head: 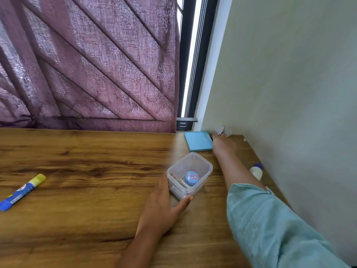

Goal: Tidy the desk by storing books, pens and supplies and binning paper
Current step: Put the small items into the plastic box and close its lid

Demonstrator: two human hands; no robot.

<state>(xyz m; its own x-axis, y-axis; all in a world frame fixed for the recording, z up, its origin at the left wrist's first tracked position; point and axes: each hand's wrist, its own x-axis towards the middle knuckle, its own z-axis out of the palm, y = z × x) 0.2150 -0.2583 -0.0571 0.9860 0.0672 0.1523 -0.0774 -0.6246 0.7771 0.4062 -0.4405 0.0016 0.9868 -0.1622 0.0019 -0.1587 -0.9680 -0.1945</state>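
The paper scraps [221, 130] lie at 12 o'clock of your right hand [224, 145], whose grip I cannot tell; your left hand [164, 206] holds the container [190, 171].

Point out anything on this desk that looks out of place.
Torn paper scraps lie in the far right corner against the wall, just beyond the right hand. A glue stick lies loose at the left, far from the clear container holding other supplies.
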